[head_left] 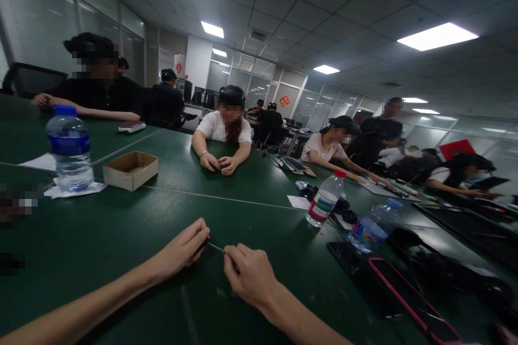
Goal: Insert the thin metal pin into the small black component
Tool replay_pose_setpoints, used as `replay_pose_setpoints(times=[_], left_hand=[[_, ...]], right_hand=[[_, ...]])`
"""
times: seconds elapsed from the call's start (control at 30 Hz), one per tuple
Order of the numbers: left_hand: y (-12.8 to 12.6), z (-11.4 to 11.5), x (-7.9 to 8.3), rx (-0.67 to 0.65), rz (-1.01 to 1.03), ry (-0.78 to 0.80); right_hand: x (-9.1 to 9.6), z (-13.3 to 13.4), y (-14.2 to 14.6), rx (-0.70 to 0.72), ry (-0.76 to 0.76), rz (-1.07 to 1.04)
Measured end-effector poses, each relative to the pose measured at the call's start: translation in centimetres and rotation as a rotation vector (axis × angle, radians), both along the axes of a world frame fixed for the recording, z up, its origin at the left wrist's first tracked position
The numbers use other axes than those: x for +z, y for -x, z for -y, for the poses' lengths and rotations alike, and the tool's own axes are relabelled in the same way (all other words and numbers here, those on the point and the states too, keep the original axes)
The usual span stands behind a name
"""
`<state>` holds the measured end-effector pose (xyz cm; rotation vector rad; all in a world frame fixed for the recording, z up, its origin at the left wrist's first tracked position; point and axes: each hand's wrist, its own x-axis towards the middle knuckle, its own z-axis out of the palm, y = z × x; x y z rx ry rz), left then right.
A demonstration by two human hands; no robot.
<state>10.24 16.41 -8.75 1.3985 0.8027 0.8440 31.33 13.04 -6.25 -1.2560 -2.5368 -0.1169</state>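
Note:
A thin grey rod (216,247) spans the short gap between my two hands, just above the green table (170,302). My left hand (184,245) is closed around its left end, and something dark shows under those fingers; the rest of it is hidden. At the other end, my right hand (251,275) pinches the rod between thumb and bent fingers. What kind of object this is, I cannot tell.
An open cardboard box (131,172) and a blue-capped bottle (70,153) stand on the left. To the right are a red-capped bottle (325,199), another bottle (372,226), a pink-edged phone (410,299) and dark cables. Across the table sits a person in white (210,124).

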Motion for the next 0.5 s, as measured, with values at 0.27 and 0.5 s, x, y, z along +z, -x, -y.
replay_pose_setpoints(times=[0.27,0.5], left_hand=[[0.03,0.04,0.3,-0.008,-0.011,-0.001],[0.0,0.08,0.66,0.009,-0.002,0.007]], right_hand=[[0.35,0.08,0.24,-0.033,0.02,-0.032],[0.12,-0.09,0.25,-0.038,0.03,-0.028]])
